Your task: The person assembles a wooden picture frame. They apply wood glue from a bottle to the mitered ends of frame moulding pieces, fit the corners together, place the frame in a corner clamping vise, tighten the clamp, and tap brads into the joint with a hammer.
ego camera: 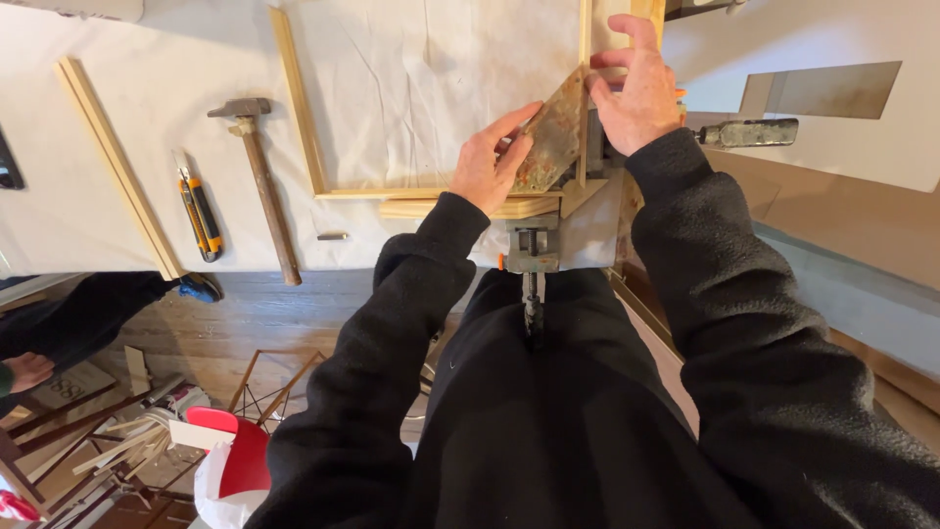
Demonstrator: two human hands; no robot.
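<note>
A light wooden frame (298, 108) lies on a table under white cloth, its near right corner set in a metal corner clamp (534, 245). A rusty, stained metal plate (556, 132) covers that corner. My left hand (490, 162) rests on the plate's left edge and the frame's bottom bar. My right hand (634, 88) grips the frame's right bar and the plate's upper right edge. Both arms wear black sleeves.
A hammer (262, 171) and a yellow utility knife (200, 211) lie on the cloth to the left, beside a small metal bit (333, 236) and a loose wooden strip (116, 162). A rusty-handled tool (749, 132) lies at right. Wood offcuts and a red seat (240, 456) sit on the floor. Another person's hand (24, 370) shows at far left.
</note>
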